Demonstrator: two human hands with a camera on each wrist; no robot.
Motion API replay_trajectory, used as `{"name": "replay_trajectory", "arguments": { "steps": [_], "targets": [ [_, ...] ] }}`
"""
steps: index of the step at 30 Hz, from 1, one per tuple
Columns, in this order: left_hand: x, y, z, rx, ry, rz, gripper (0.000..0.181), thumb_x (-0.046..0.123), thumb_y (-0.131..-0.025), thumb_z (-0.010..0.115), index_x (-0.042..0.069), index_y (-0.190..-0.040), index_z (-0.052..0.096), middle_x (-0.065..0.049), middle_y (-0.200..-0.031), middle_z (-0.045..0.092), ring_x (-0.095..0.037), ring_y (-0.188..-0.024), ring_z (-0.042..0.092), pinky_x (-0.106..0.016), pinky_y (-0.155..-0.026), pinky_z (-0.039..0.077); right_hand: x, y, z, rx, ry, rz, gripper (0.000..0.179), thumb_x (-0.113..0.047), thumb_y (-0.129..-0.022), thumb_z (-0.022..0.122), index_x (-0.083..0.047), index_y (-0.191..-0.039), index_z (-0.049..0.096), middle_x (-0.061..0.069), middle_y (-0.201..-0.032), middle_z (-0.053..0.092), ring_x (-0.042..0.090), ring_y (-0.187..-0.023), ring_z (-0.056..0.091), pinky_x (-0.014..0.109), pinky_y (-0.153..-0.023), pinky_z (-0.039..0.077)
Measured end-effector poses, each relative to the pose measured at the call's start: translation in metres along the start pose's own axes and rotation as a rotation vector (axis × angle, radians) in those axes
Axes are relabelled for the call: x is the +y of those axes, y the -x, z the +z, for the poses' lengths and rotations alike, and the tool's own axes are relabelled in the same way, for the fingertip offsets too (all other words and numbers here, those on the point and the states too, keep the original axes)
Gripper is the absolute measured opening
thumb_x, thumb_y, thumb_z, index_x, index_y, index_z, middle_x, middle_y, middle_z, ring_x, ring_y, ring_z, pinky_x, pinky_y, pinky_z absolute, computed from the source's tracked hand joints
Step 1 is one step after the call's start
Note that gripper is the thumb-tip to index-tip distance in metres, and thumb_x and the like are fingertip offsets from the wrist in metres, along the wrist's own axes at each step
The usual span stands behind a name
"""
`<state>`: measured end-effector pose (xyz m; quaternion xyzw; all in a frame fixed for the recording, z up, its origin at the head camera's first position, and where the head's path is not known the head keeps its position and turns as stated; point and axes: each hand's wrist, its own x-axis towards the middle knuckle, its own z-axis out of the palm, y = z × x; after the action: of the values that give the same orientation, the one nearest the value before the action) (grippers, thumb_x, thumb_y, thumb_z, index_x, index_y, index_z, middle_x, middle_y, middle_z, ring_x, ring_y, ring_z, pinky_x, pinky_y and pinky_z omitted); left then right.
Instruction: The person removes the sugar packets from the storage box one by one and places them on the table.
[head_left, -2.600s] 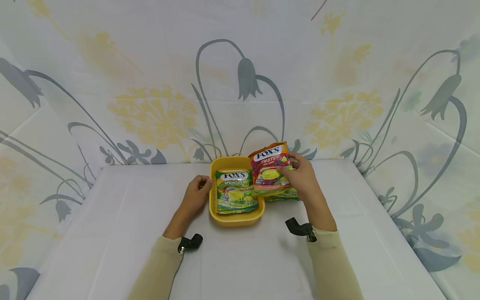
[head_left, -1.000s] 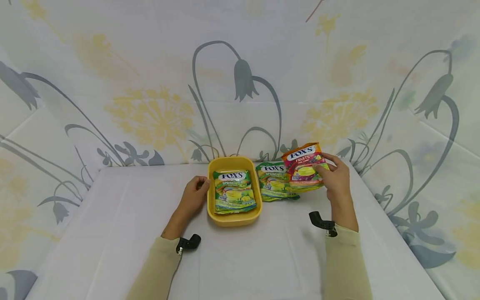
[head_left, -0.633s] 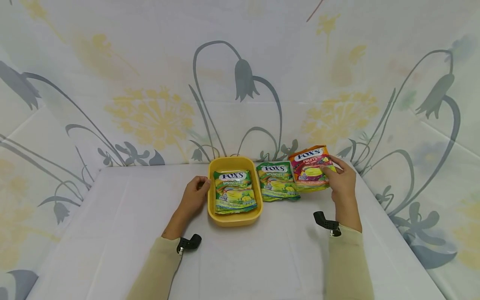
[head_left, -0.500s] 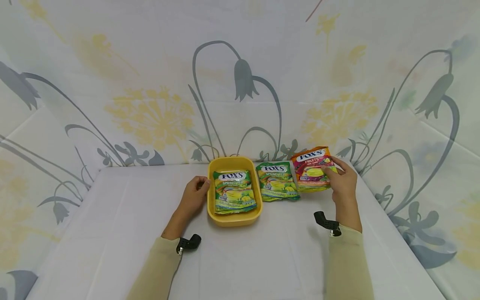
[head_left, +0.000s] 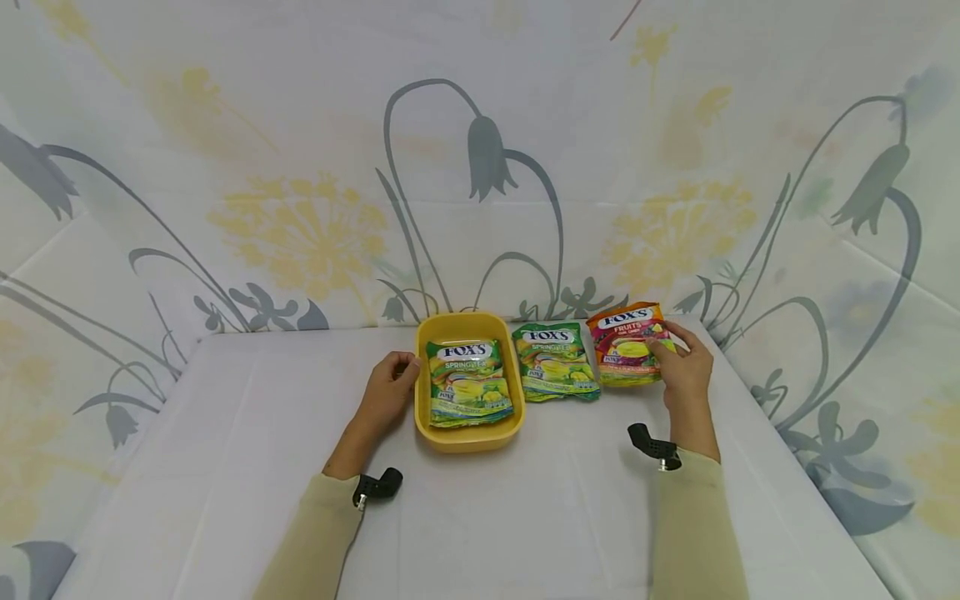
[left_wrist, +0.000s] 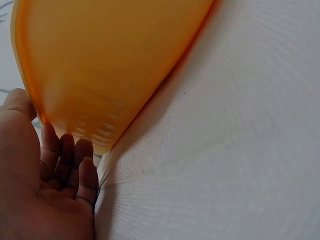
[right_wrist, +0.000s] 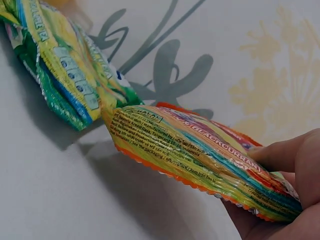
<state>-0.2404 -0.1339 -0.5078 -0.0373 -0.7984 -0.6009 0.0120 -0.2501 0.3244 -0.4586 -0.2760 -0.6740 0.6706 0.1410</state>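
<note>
A yellow plastic basket [head_left: 472,443] stands near the middle of the table, with a green candy bag [head_left: 468,387] lying face up inside. My left hand [head_left: 388,392] holds its left side; in the left wrist view the thumb is at the rim and curled fingertips meet the outer wall. A second green candy bag [head_left: 557,362] lies right of the basket. My right hand [head_left: 686,367] pinches a red and orange candy bag [head_left: 624,350] by its right edge, thumb on top. In the right wrist view that bag [right_wrist: 200,160] is tilted over its shadow, its corner near the green bag [right_wrist: 70,70].
White cloth covers the table [head_left: 480,525]. A flower-patterned cloth backdrop [head_left: 480,167] rises along the back edge, close behind the bags, and down both sides. A small black wrist camera [head_left: 378,485] is strapped to the left wrist, another camera [head_left: 652,446] to the right.
My right hand has carried the red and orange bag from over the basket's right edge to the right, past the second green bag, then lowered it slightly. The left hand stays at the basket.
</note>
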Motion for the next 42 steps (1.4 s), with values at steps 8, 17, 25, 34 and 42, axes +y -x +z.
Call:
{"name": "replay_trajectory", "arguments": {
  "steps": [8,17,25,34,42],
  "targets": [
    [-0.001,-0.001,0.001,0.004,0.001,0.006,0.030,0.026,-0.111,0.056,-0.001,-0.122,0.062,-0.018,-0.120,0.064,-0.028,-0.111,0.059,-0.037,-0.096,0.048,0.012,-0.007,0.000,0.000,-0.030,0.008,0.052,-0.015,-0.101,0.072,-0.024,-0.151,0.061,0.018,-0.145,0.059,0.020,-0.115,0.064,0.016,-0.073,0.055],
    [0.000,-0.002,0.000,0.008,-0.009,0.016,0.031,0.026,-0.111,0.056,-0.002,-0.123,0.062,-0.018,-0.120,0.064,-0.027,-0.111,0.059,-0.034,-0.094,0.049,0.021,-0.014,0.001,0.006,0.110,-0.062,0.052,-0.019,-0.102,0.071,-0.023,-0.153,0.059,0.014,-0.139,0.063,0.015,-0.107,0.063,0.016,-0.074,0.053],
    [-0.002,-0.002,0.000,0.012,-0.002,0.015,0.029,0.025,-0.110,0.057,-0.002,-0.122,0.062,-0.017,-0.118,0.064,-0.026,-0.108,0.059,-0.033,-0.092,0.049,0.027,-0.014,0.000,0.076,0.488,-0.354,0.050,-0.017,-0.100,0.070,-0.006,-0.149,0.061,0.024,-0.139,0.066,0.039,-0.130,0.060,0.049,-0.108,0.048],
    [-0.001,0.000,0.000,0.015,-0.002,0.007,0.028,0.024,-0.110,0.056,-0.001,-0.121,0.062,-0.017,-0.118,0.064,-0.026,-0.108,0.059,-0.033,-0.093,0.049,0.024,-0.011,0.003,0.080,0.707,-0.402,0.049,-0.014,-0.099,0.066,0.005,-0.144,0.060,0.029,-0.141,0.062,0.050,-0.137,0.052,0.060,-0.117,0.037],
    [0.003,0.000,0.000,0.014,0.007,-0.004,0.029,0.024,-0.110,0.056,-0.002,-0.121,0.062,-0.017,-0.119,0.064,-0.027,-0.110,0.059,-0.034,-0.094,0.049,0.024,-0.013,0.005,0.068,0.760,-0.444,0.047,-0.012,-0.099,0.062,0.010,-0.140,0.061,0.034,-0.138,0.062,0.052,-0.133,0.054,0.061,-0.114,0.039]
  ]
}}
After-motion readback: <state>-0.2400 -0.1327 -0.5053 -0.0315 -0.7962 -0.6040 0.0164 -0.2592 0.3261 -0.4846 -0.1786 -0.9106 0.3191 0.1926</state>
